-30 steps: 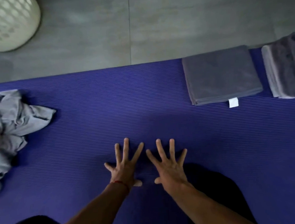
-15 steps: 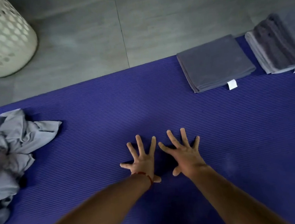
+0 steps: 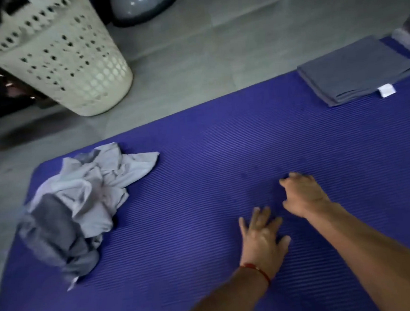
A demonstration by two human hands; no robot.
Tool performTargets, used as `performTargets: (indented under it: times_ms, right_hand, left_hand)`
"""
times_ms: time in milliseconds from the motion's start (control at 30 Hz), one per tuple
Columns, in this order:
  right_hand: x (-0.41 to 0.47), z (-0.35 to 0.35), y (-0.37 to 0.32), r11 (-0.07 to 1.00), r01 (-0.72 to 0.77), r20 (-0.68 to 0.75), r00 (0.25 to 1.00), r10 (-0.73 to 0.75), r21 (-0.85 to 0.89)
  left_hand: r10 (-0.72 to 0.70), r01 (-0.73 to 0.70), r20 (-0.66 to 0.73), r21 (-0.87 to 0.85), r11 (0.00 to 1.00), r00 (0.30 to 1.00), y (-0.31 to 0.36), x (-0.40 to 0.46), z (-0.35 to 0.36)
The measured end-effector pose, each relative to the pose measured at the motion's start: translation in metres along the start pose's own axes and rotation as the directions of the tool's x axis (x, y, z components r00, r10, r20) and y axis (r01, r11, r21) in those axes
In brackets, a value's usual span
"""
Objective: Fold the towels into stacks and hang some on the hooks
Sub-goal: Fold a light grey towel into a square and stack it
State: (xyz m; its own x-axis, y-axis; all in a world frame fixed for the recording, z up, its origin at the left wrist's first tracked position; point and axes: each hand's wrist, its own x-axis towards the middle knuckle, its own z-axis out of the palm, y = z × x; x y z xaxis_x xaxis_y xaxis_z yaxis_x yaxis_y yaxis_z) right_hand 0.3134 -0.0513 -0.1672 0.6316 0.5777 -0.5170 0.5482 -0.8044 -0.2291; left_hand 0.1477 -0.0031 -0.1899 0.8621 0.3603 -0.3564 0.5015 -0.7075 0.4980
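1. A ribbed purple exercise mat [image 3: 201,180] is spread over the grey tiled floor [image 3: 192,65].
2. A cream perforated laundry basket [image 3: 69,67] is seen on the floor beyond the mat.
3. A crumpled heap of grey towels [image 3: 80,202] is left on the mat's left end.
4. A folded dark grey towel stack [image 3: 354,70] is set at the far right, its white tag showing.
5. The left hand [image 3: 262,241], red thread at the wrist, is laid flat with fingers spread, empty.
6. The right hand [image 3: 302,194] is seen with fingers curled, nothing gripped.
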Motion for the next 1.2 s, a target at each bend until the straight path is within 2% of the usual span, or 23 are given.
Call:
performTargets:
  times_ms: [67,167,233,300,333,400,467,533,600,667,700,733,767,800,867,900,933,967,1000,1067,1133,1200]
  right_hand:
    - [-0.008,0.008,-0.043,0.992,0.103,0.064,0.992,-0.108,0.074]
    - [-0.027,0.022,-0.110,0.915,0.296,0.071,0.943,-0.326,0.274]
    - [-0.038,0.033,-0.147,0.852,0.349,-0.001,0.926,-0.379,0.390]
    - [-0.048,0.043,-0.175,0.815,0.349,-0.016,0.922,-0.386,0.462]
    - [-0.052,0.048,-0.185,0.801,0.341,-0.004,0.921,-0.390,0.493]
    - [-0.063,0.060,-0.197,0.780,0.349,0.019,0.908,-0.419,0.520]
    - [-0.073,0.071,-0.198,0.774,0.371,0.035,0.892,-0.451,0.512]
    - [-0.080,0.079,-0.193,0.773,0.397,0.021,0.884,-0.467,0.495]
    - [-0.083,0.080,-0.183,0.776,0.378,0.020,0.894,-0.448,0.505]
    - [-0.084,0.074,-0.174,0.761,0.350,0.006,0.907,-0.422,0.546]
    - [-0.086,0.070,-0.172,0.726,0.334,-0.008,0.911,-0.413,0.601]
    - [-0.087,0.064,-0.171,0.655,0.292,-0.018,0.920,-0.392,0.697]
    - [-0.087,0.057,-0.172,0.539,0.200,0.006,0.935,-0.355,0.818]
    - [-0.088,0.048,-0.175,0.371,0.058,0.071,0.943,-0.326,0.927]
    - [-0.084,0.032,-0.175,0.024,-0.245,0.237,0.902,-0.361,0.969]
    - [-0.082,0.024,-0.173,-0.048,-0.342,0.296,0.867,-0.401,0.938]
    - [-0.082,0.017,-0.169,-0.045,-0.384,0.326,0.836,-0.442,0.922]
    - [-0.080,0.015,-0.163,0.006,-0.381,0.339,0.816,-0.468,0.925]
    - [-0.078,0.016,-0.155,0.079,-0.340,0.335,0.814,-0.475,0.937]
    - [-0.074,0.020,-0.134,0.291,-0.216,0.328,0.846,-0.421,0.932]
    - [-0.074,0.019,-0.111,0.473,-0.126,0.323,0.875,-0.362,0.872]
    - [-0.076,0.012,-0.089,0.581,-0.039,0.255,0.921,-0.295,0.813]
  left_hand:
    - [-0.020,0.014,-0.045,-0.125,0.992,0.999,-0.017,-0.034,-0.008]
    - [-0.138,0.100,-0.257,-0.154,0.983,0.957,-0.088,-0.078,-0.039]
    - [-0.200,0.186,-0.460,-0.075,0.980,0.865,-0.156,-0.096,-0.070]
    - [-0.225,0.316,-0.660,0.019,0.949,0.716,-0.218,-0.108,-0.111]
    - [-0.231,0.375,-0.721,0.044,0.926,0.654,-0.242,-0.111,-0.134]
    - [-0.263,0.481,-0.769,0.066,0.874,0.583,-0.277,-0.108,-0.178]
    - [-0.322,0.537,-0.731,0.071,0.841,0.601,-0.298,-0.094,-0.215]
    - [-0.392,0.524,-0.664,0.000,0.851,0.636,-0.311,-0.076,-0.239]
    - [-0.471,0.530,-0.644,-0.118,0.840,0.603,-0.301,-0.065,-0.253]
    - [-0.417,0.433,-0.670,-0.156,0.888,0.615,-0.270,-0.059,-0.252]
    - [-0.329,0.321,-0.679,-0.142,0.936,0.657,-0.247,-0.059,-0.244]
    - [-0.223,0.202,-0.677,-0.112,0.973,0.701,-0.222,-0.062,-0.231]
    - [-0.130,0.098,-0.673,-0.086,0.991,0.728,-0.196,-0.065,-0.214]
    - [-0.077,0.022,-0.671,-0.090,0.996,0.737,-0.171,-0.072,-0.195]
    - [-0.026,-0.117,-0.641,-0.180,0.977,0.767,-0.126,-0.091,-0.159]
    - [0.014,-0.188,-0.598,-0.229,0.955,0.801,-0.105,-0.102,-0.143]
    - [0.070,-0.254,-0.548,-0.267,0.930,0.834,-0.087,-0.113,-0.130]
    - [0.122,-0.310,-0.512,-0.299,0.903,0.850,-0.072,-0.123,-0.120]
    - [0.144,-0.343,-0.495,-0.339,0.876,0.857,-0.064,-0.129,-0.114]
    - [0.098,-0.327,-0.499,-0.395,0.858,0.861,-0.067,-0.134,-0.114]
    - [0.020,-0.212,-0.573,-0.270,0.939,0.820,-0.095,-0.126,-0.119]
    - [-0.058,0.011,-0.575,-0.085,0.996,0.816,-0.133,-0.112,-0.124]
